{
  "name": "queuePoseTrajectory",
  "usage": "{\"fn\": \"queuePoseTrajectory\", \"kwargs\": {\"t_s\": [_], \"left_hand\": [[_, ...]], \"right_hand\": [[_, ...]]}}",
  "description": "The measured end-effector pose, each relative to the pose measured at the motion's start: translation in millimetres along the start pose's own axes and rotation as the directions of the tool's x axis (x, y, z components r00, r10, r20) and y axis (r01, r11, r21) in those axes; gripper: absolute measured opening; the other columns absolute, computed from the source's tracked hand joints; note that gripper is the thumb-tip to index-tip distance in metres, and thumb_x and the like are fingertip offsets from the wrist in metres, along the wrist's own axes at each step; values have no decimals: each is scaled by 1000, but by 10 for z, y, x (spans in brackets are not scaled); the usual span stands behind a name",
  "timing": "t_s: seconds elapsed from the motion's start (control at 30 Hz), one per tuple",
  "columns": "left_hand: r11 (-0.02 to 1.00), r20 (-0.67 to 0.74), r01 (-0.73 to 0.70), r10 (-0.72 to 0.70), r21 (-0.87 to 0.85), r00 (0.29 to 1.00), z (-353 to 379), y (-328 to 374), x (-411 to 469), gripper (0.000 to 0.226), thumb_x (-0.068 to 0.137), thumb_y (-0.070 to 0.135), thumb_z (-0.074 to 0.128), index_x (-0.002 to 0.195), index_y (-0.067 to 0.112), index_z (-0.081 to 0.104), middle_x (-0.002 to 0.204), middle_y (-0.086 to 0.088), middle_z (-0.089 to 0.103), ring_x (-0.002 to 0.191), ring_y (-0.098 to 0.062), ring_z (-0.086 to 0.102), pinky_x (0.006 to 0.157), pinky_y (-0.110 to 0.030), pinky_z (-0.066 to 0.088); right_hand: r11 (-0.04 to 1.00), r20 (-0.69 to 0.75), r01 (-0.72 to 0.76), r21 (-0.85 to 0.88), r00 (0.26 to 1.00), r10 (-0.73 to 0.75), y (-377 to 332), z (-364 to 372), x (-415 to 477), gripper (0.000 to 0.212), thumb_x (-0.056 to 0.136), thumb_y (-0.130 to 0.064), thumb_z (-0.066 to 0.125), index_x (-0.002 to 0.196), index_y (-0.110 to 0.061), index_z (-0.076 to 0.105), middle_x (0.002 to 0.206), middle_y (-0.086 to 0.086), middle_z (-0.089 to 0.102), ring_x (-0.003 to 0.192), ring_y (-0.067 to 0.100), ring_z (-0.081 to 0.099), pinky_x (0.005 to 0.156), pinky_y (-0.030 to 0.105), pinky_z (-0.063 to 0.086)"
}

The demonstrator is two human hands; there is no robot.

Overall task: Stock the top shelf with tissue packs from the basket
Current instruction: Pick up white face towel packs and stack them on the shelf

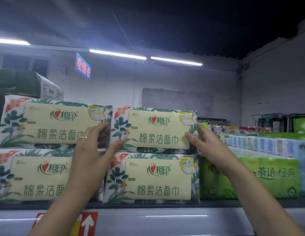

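Observation:
Several cream and green leaf-print tissue packs stand in two stacks on the top shelf point(216, 204). The upper right pack point(155, 129) lies on the lower right pack point(153, 178). My left hand point(92, 150) grips the upper right pack's left end, thumb on its front, fingers reaching behind between the stacks. My right hand point(206, 143) grips the same pack's right end, thumb on the front. The upper left pack point(51, 122) and lower left pack point(32, 174) sit beside them. The basket is out of view.
Green tissue packs point(267, 178) fill the shelf to the right, with blue and white packs point(267, 145) behind them. A dark green box point(29, 84) stands at the back left. A blue hanging sign point(83, 66) and ceiling lights are overhead.

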State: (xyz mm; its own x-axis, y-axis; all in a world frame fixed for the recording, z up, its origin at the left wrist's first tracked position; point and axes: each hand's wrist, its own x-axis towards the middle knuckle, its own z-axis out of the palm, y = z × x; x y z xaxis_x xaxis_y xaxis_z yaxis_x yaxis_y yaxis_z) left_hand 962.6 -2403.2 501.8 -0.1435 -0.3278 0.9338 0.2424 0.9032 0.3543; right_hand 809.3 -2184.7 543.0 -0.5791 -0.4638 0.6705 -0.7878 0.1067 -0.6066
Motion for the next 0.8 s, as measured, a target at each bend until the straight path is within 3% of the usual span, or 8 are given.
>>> {"fn": "queuePoseTrajectory", "kwargs": {"t_s": [0.07, 0.13, 0.23, 0.3, 0.4, 0.6, 0.67, 0.8], "left_hand": [[999, 1, 16, -16, -38, 1000, -16, 15, 3, 64, 74, 48, 65, 130, 17, 54, 106, 9, 54, 93, 5, 51, 74, -10, 40], [997, 5, 36, -36, -67, 999, -30, 24, 7, 66, 73, 50, 65, 130, 17, 54, 106, 9, 55, 93, 2, 52, 76, -13, 41], [995, 13, 61, -60, -81, 998, -39, 46, 20, 65, 73, 51, 65, 128, 18, 55, 103, 13, 55, 93, 0, 52, 77, -15, 41], [993, 14, 71, -70, -93, 997, -47, 62, 32, 63, 72, 51, 65, 125, 20, 55, 100, 17, 54, 91, 1, 52, 76, -14, 41], [989, 24, 94, -92, -110, 995, -55, 69, 39, 60, 74, 47, 67, 125, 19, 56, 104, 11, 57, 95, -6, 55, 80, -18, 43], [990, 27, 102, -99, -99, 995, -53, 70, 19, 60, 74, 46, 68, 126, 18, 56, 109, 6, 58, 100, -10, 55, 84, -21, 44], [994, 41, 83, -80, -71, 996, -68, 77, 4, 63, 75, 47, 66, 128, 17, 55, 109, 8, 56, 100, -8, 54, 84, -18, 43], [998, 61, 1, -5, 61, 998, -104, 97, -12, 60, 81, 42, 66, 133, 15, 52, 110, 10, 51, 100, -7, 49, 82, -17, 37]], "right_hand": [[1000, -26, -5, 0, 1000, 5, 8, 6, -8, 67, 87, -49, 53, 146, -25, 30, 105, -40, 34, 120, 2, 36, 96, 26, 33], [1000, -41, 2, -27, 999, -3, 2, 9, -17, 66, 90, -45, 53, 147, -25, 28, 105, -38, 29, 121, 2, 34, 94, 24, 31], [999, -57, -9, -31, 998, 7, -34, 15, -25, 65, 91, -44, 53, 147, -23, 27, 116, -33, 31, 125, 5, 33, 93, 23, 29], [998, -38, -11, -64, 999, 9, -44, 11, -27, 72, 90, -46, 52, 150, -21, 21, 137, -21, 34, 133, 8, 31, 94, 21, 27], [994, -39, 5, -110, 999, -9, -45, 33, -44, 79, 89, -50, 51, 152, -19, 14, 151, -11, 29, 136, 9, 29, 94, 20, 25], [996, -67, 60, -67, 996, -64, -37, 64, -88, 71, 90, -43, 53, 149, -25, 19, 109, -43, 20, 115, -9, 30, 96, 15, 28], [997, -87, 71, -38, 993, -74, -37, 56, -98, 66, 89, -44, 53, 146, -33, 21, 119, -45, 22, 113, -17, 32, 96, 8, 28], [996, -146, 79, 37, 987, -73, -38, 38, -103, 85, 78, -58, 52, 150, -27, 20, 149, -18, 29, 131, -1, 32, 107, 24, 30]]}}
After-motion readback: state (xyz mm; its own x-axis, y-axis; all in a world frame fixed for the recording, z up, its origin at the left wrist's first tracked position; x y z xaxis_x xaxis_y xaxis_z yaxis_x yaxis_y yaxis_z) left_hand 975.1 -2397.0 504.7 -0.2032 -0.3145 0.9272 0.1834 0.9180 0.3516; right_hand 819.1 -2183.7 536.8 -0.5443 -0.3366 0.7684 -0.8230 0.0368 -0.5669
